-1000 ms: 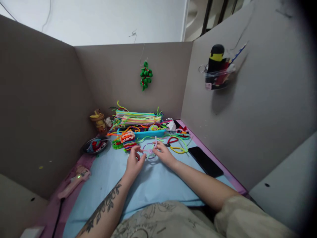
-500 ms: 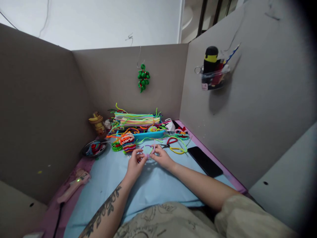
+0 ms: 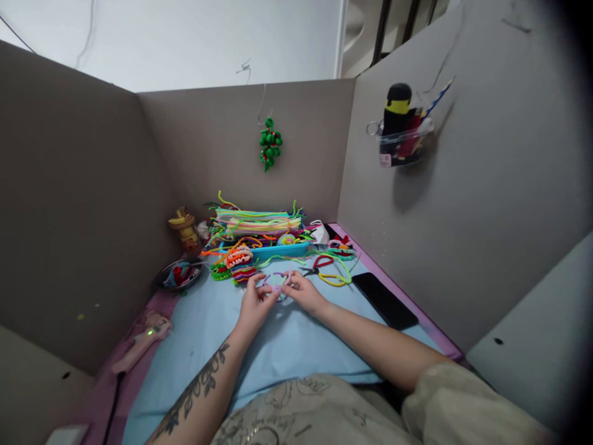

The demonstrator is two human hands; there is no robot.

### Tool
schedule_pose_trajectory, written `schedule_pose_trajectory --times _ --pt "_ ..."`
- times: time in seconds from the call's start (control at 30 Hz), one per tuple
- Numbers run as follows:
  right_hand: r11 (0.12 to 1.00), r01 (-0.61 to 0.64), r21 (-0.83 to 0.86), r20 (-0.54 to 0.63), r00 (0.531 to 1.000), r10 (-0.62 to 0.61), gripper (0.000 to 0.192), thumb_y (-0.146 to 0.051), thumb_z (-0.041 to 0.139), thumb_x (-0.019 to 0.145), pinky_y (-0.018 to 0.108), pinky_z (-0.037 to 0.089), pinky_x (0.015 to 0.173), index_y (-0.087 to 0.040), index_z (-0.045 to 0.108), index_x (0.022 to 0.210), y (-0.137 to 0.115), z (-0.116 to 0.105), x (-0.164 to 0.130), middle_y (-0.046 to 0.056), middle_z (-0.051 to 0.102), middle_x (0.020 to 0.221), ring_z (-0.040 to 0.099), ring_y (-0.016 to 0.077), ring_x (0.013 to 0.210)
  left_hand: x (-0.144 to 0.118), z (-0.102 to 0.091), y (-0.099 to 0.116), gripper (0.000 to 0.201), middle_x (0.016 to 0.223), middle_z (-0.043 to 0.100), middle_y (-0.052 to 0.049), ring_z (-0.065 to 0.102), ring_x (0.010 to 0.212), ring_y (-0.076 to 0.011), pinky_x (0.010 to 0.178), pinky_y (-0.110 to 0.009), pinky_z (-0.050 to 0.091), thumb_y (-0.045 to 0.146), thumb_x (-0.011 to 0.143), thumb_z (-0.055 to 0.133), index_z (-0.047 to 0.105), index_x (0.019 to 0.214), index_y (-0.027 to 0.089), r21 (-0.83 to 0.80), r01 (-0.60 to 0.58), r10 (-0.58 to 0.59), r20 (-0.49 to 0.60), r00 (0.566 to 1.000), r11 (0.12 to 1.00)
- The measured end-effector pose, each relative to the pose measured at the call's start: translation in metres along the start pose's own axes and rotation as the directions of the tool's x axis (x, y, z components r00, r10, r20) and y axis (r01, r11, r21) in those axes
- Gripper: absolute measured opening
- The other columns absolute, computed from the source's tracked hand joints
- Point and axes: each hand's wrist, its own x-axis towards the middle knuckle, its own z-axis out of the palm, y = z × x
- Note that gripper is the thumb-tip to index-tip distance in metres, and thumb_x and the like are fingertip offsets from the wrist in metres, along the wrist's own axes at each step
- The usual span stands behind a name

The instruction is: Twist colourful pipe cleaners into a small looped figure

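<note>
Right at the centre of the clock sits a small pastel pipe-cleaner hoop [image 3: 277, 289], purple along its far arc with a pink knot on the near side, held over the blue sheet [image 3: 296, 349] that covers much of the pink worktop [image 3: 99, 395]. At 8 o'clock it's the left hand [image 3: 257, 301], thumb and fingers pinching the hoop's edge; at 3 o'clock the right hand [image 3: 303, 292] pinches the opposite side, fingertips close in by the knot. Do they actually touch each other? Can't tell from here! Out to 10 o'clock, just past the left hand, a braided orange-and-white piece [image 3: 238, 255]; up at 12, a blue tray [image 3: 282, 250] heaped with a pale bundle of pipe cleaners [image 3: 259, 218], and higher again a green ornament [image 3: 270, 145] dangling from a wire. Between 2 and 3, near the right hand, a hand tool [image 3: 332, 282] with one red handle and one yellow; at 3, farther out, a black phone [image 3: 384, 301] lying flat. Swing across to 9: a dark bowl [image 3: 160, 278] of red and blue pieces, and between 8 and 9 a pink glue gun [image 3: 141, 344], green light glowing.
</note>
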Motion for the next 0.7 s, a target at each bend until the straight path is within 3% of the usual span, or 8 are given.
schedule_pose_trajectory --times 0.2,0.3,0.43,0.6,0.7 --pt "0.997 0.021 -0.076 -0.042 0.999 -0.024 0.025 -0.042 0.052 0.078 0.027 0.046 0.070 -0.018 0.059 0.076 -0.004 -0.001 -0.001 0.007 0.050 0.099 0.049 0.0186 0.097 0.002 -0.003 0.000 0.046 0.063 0.056 0.005 0.046 0.045 -0.0064 0.045 -0.017 0.033 0.035 0.064 0.067 0.040 0.097 0.020 -0.028 0.006 -0.007 -0.039 0.999 1.000" --pt "0.988 0.057 -0.142 -0.126 0.989 -0.075 0.023 -0.038 0.045 0.082 0.027 0.045 0.070 -0.018 0.054 0.074 -0.006 -0.005 0.000 0.005 0.053 0.088 0.051 0.0172 0.090 0.004 -0.007 0.000 0.043 0.063 0.054 0.006 0.051 0.052 -0.0080 0.053 -0.019 0.038 0.033 0.065 0.067 0.040 0.096 0.020 -0.063 0.014 -0.020 -0.097 0.995 0.998" --pt "0.963 0.103 -0.250 -0.215 0.964 -0.159 0.010 -0.029 0.051 0.079 0.027 0.044 0.067 -0.019 0.053 0.080 -0.009 -0.009 0.000 0.002 0.052 0.082 0.051 0.0151 0.077 0.006 -0.010 0.000 0.042 0.063 0.053 0.006 0.052 0.056 -0.0084 0.057 -0.020 0.040 0.032 0.065 0.067 0.040 0.095 0.019 -0.095 0.037 -0.048 -0.118 0.992 0.995" --pt "0.833 0.254 -0.491 -0.149 0.918 -0.368 0.020 -0.018 0.048 0.080 0.032 0.044 0.075 -0.020 0.053 0.099 -0.013 -0.016 -0.001 0.005 0.053 0.088 0.051 0.0169 0.082 0.006 -0.008 0.000 0.043 0.063 0.052 0.006 0.050 0.053 -0.0073 0.055 -0.019 0.039 0.031 0.064 0.067 0.039 0.094 0.020 -0.092 0.042 -0.048 -0.071 0.996 0.995" --pt "0.737 0.316 -0.598 -0.095 0.885 -0.456 0.019 -0.016 0.048 0.081 0.035 0.043 0.081 -0.020 0.055 0.099 -0.014 -0.024 0.001 0.007 0.056 0.090 0.051 0.0193 0.088 0.006 -0.007 -0.001 0.044 0.062 0.052 0.007 0.049 0.051 -0.0068 0.053 -0.018 0.038 0.031 0.064 0.068 0.038 0.095 0.020 -0.095 0.050 -0.055 -0.052 0.997 0.994"
